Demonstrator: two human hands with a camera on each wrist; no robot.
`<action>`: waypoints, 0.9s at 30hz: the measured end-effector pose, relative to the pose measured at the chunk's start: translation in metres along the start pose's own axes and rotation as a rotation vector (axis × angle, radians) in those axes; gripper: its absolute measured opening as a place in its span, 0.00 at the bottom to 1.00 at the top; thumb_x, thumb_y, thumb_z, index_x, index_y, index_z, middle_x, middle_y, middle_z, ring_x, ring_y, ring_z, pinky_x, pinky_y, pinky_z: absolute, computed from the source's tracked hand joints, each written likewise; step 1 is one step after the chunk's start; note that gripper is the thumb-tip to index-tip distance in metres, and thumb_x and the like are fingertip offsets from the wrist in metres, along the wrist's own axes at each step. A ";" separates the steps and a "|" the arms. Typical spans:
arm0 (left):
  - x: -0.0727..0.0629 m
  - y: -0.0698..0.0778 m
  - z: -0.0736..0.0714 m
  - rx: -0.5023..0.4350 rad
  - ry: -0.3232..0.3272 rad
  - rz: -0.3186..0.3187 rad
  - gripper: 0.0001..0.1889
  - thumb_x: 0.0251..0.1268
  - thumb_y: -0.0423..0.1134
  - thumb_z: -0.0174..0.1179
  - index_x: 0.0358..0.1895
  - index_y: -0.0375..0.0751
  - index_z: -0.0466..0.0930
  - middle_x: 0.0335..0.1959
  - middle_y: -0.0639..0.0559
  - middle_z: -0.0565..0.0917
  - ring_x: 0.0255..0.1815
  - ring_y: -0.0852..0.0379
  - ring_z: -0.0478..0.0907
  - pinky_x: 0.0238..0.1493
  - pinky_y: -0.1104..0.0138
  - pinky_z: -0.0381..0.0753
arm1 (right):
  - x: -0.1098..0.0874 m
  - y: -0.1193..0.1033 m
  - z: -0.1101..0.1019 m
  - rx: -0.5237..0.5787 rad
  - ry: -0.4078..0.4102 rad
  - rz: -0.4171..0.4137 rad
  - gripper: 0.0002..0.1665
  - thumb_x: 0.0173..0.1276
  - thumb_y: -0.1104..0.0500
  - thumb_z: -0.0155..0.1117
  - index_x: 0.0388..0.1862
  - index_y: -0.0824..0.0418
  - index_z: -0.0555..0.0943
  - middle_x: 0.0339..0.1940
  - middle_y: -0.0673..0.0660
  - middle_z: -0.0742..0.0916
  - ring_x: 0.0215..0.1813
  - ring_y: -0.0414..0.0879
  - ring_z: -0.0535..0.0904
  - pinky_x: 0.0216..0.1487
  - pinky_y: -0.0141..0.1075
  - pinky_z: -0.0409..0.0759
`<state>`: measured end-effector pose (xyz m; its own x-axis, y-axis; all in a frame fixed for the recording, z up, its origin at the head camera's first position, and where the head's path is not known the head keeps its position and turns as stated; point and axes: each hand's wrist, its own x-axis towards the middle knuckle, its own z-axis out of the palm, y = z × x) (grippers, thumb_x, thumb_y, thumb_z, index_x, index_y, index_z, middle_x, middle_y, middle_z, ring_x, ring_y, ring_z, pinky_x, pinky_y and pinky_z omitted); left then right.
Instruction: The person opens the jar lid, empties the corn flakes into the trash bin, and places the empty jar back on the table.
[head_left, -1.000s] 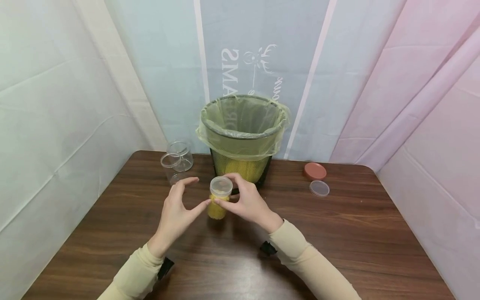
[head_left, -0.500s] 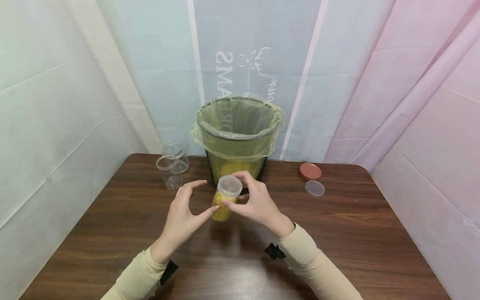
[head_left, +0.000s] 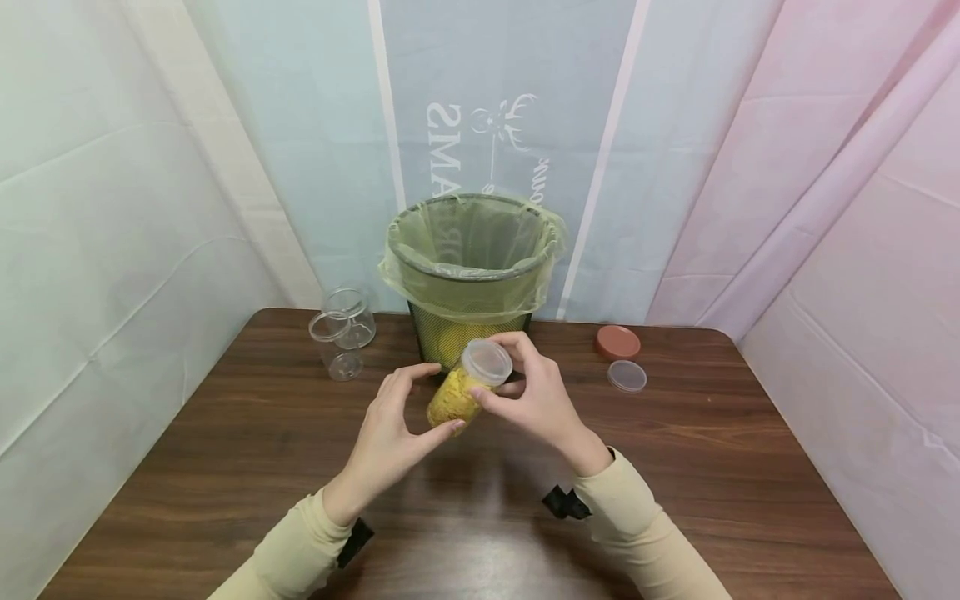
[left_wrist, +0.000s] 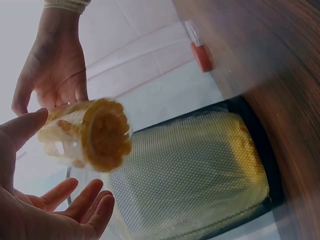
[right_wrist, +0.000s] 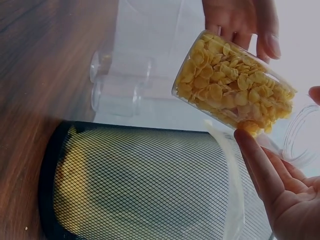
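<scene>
With your right hand (head_left: 546, 402) clamped on the tilted jar (head_left: 454, 398), lower centre frame, and the fingers of your left hand (head_left: 384, 440) apart, a weak pinch could drop it.

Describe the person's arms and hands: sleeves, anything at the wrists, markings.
Left hand and right hand: bare, no gloves. Left sleeve and right sleeve: long, close-fitting, plain cream, slightly wrinkled. Left black attachment and right black attachment by the cuffs; details unclear. No markings or cables visible.
</scene>
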<state>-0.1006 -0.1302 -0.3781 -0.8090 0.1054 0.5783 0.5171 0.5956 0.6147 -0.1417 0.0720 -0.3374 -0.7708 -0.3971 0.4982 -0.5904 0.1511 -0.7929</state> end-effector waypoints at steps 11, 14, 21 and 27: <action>0.003 0.009 0.015 -0.038 -0.042 -0.003 0.36 0.43 0.48 0.75 0.59 0.46 0.71 0.54 0.56 0.76 0.52 0.55 0.73 0.51 0.60 0.74 | -0.005 0.010 -0.016 0.042 0.042 0.066 0.28 0.56 0.64 0.70 0.55 0.59 0.69 0.46 0.59 0.84 0.42 0.41 0.83 0.36 0.37 0.85; 0.003 0.011 0.018 -0.045 -0.060 -0.017 0.36 0.44 0.49 0.75 0.60 0.47 0.70 0.54 0.57 0.76 0.55 0.55 0.73 0.54 0.59 0.74 | -0.007 0.010 -0.020 0.048 0.049 0.068 0.28 0.56 0.64 0.69 0.54 0.60 0.69 0.46 0.60 0.84 0.43 0.42 0.82 0.36 0.38 0.85; 0.005 0.013 0.025 -0.046 -0.090 -0.025 0.37 0.43 0.49 0.75 0.60 0.48 0.69 0.54 0.58 0.76 0.54 0.60 0.74 0.54 0.60 0.75 | -0.012 0.015 -0.029 0.107 0.043 0.059 0.26 0.59 0.67 0.65 0.54 0.66 0.67 0.47 0.66 0.84 0.45 0.42 0.81 0.36 0.40 0.85; 0.007 0.013 0.030 -0.072 -0.107 -0.009 0.34 0.45 0.47 0.74 0.57 0.49 0.70 0.49 0.58 0.79 0.45 0.62 0.76 0.44 0.64 0.78 | -0.016 0.021 -0.030 0.199 0.017 0.061 0.25 0.60 0.69 0.62 0.54 0.69 0.65 0.48 0.70 0.82 0.46 0.40 0.81 0.36 0.37 0.84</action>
<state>-0.1077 -0.0976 -0.3824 -0.8369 0.1871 0.5144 0.5252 0.5388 0.6587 -0.1493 0.1086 -0.3514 -0.8083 -0.3776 0.4518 -0.4849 -0.0084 -0.8745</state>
